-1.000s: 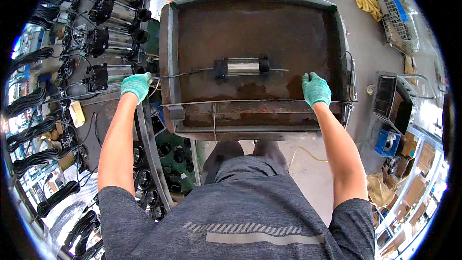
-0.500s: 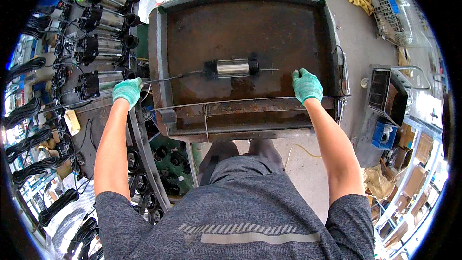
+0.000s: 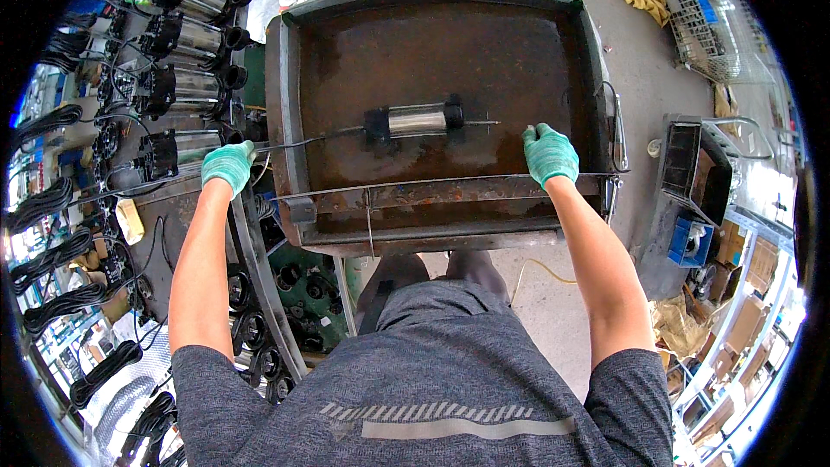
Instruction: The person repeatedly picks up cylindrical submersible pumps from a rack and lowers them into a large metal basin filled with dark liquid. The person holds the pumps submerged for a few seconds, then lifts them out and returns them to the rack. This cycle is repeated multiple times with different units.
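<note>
A cylindrical motor (image 3: 417, 120) with a shiny metal middle, black ends and a thin shaft lies in a rusty brown metal tray (image 3: 290, 121). From its left end a black cable (image 3: 298, 144) runs over the tray's left wall to my left hand (image 3: 228, 164). That hand, in a green glove, is closed around the cable just outside the tray. My right hand (image 3: 552, 156), gloved alike, is over the tray's right part, to the right of the shaft tip and apart from it. Its fingers are curled in; whatever they hold, if anything, is hidden.
A thin bar (image 3: 450, 178) spans the tray's near part. Several similar metal-and-black units (image 3: 197, 86) stand in a row on the left, with coiled black cables (image 3: 60, 304) beyond. A small dark metal bin (image 3: 692, 164), a blue box (image 3: 690, 242) and a wire basket (image 3: 692, 17) are at the right.
The motor has shifted very slightly, its right end a little farther from me. Both hands have stayed almost in place.
</note>
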{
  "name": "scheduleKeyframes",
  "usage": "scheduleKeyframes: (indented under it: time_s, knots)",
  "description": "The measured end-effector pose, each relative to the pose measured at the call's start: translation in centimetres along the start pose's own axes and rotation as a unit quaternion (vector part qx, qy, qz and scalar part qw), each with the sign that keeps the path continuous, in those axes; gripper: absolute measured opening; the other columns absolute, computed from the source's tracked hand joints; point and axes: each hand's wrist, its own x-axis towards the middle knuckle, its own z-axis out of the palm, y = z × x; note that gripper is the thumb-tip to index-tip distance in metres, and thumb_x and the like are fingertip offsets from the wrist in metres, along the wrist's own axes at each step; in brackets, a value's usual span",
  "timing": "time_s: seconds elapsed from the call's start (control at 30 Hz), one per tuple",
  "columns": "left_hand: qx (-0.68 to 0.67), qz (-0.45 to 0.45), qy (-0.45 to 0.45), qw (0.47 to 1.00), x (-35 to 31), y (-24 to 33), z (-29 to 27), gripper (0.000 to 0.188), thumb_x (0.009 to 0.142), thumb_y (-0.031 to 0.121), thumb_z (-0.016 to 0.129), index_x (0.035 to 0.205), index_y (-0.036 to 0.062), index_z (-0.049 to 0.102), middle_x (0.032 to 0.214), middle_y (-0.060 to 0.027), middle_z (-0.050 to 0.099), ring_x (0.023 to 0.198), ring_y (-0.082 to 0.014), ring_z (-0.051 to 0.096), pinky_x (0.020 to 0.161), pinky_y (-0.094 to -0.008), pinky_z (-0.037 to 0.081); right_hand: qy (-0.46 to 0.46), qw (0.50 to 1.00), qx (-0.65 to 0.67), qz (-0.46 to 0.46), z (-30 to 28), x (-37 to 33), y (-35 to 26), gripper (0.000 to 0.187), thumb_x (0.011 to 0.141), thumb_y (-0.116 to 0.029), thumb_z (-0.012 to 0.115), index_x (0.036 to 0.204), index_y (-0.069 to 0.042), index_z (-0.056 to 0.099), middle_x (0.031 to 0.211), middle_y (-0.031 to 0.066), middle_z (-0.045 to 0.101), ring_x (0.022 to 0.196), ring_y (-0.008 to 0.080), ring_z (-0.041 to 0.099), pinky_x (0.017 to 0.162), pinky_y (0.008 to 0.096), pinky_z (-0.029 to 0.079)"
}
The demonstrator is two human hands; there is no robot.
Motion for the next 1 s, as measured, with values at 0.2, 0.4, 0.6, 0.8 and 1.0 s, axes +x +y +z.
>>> scheduleKeyframes:
  time_s: [0.2, 0.4, 0.6, 0.8, 1.0]
  knots:
    - [-0.001, 0.004, 0.005, 1.0, 0.14, -0.01, 0.18, 0.025, 0.102, 0.031, 0.055, 0.111, 0.0103, 0.065, 0.106, -0.0194, 0.072, 0.1, -0.0446, 0.067, 0.084, -0.0557, 0.053, 0.0, 1.0, -0.003, 0.0, 0.19, 0.06, 0.13, 0.043, 0.104, -0.047, 0.045, 0.113, -0.013, 0.07, 0.112, 0.0216, 0.073, 0.108, 0.0435, 0.068, 0.093, 0.0532, 0.055]
    - [0.002, 0.0, 0.019, 1.0, -0.19, 0.22, -0.02, 0.022, 0.102, 0.027, 0.056, 0.113, 0.0124, 0.068, 0.108, -0.0182, 0.073, 0.101, -0.0427, 0.069, 0.085, -0.054, 0.054, 0.0, 1.0, 0.002, -0.002, 0.02, -0.1, 0.01, 0.042, 0.104, -0.047, 0.045, 0.113, -0.014, 0.07, 0.112, 0.0208, 0.073, 0.107, 0.0435, 0.068, 0.092, 0.0532, 0.055]
    - [0.001, -0.003, 0.003, 1.0, -0.22, 0.44, -0.48, 0.022, 0.102, 0.026, 0.056, 0.113, 0.0122, 0.068, 0.109, -0.0187, 0.073, 0.101, -0.0429, 0.069, 0.085, -0.0541, 0.054, 0.002, 1.0, 0.001, -0.001, 0.16, -0.01, 0.08, 0.043, 0.104, -0.047, 0.045, 0.113, -0.014, 0.07, 0.112, 0.0208, 0.073, 0.107, 0.0436, 0.068, 0.092, 0.0531, 0.055]
    - [0.004, -0.002, 0.0, 1.0, -0.06, 0.35, -0.33, 0.022, 0.102, 0.026, 0.056, 0.113, 0.0115, 0.068, 0.109, -0.0192, 0.073, 0.101, -0.0431, 0.069, 0.084, -0.0541, 0.054, 0.002, 1.0, 0.0, -0.002, 0.16, 0.07, 0.07, 0.043, 0.104, -0.047, 0.044, 0.113, -0.014, 0.07, 0.112, 0.0211, 0.073, 0.107, 0.0441, 0.068, 0.092, 0.0536, 0.055]
    - [0.005, -0.005, -0.005, 1.0, -0.18, 0.47, -0.54, 0.022, 0.102, 0.025, 0.056, 0.113, 0.0111, 0.068, 0.109, -0.019, 0.073, 0.102, -0.043, 0.069, 0.085, -0.0538, 0.055, 0.002, 1.0, -0.001, 0.0, 0.04, -0.02, -0.04, 0.043, 0.104, -0.047, 0.045, 0.113, -0.014, 0.07, 0.112, 0.021, 0.073, 0.107, 0.0441, 0.068, 0.092, 0.0535, 0.054]
